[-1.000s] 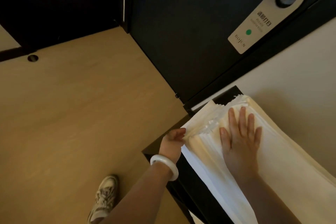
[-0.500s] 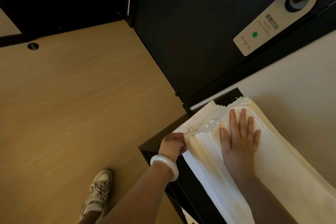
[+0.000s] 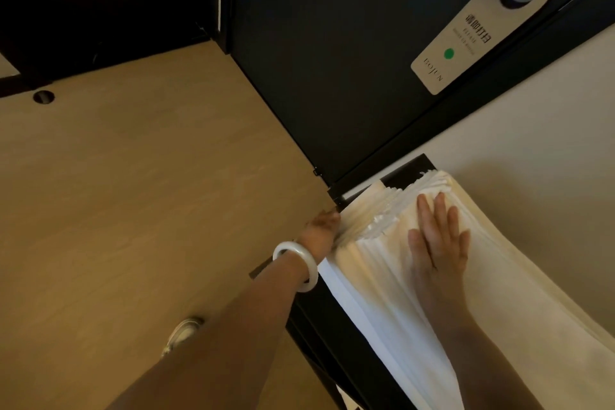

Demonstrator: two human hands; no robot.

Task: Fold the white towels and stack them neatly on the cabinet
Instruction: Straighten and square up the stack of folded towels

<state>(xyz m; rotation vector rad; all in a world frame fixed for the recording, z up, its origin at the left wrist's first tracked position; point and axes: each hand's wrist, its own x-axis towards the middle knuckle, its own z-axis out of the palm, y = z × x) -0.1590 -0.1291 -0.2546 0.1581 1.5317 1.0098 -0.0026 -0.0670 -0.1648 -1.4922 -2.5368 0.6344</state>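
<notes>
cabinet (image 3: 346, 356): right hand (image 3: 437, 243) flat on towels (image 3: 382, 293)

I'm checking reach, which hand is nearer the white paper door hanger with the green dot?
Right. The right hand lies flat on the white towel stack, below the hanger; the left hand grips the stack's side, farther left.

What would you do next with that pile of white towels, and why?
Probably nudge the splayed layers inward with the left hand to square the pile. The right hand lies flat on top of the white towels on the dark cabinet, pinning them, while the far-left corner edges fan out unevenly beside the left fingers.
</notes>
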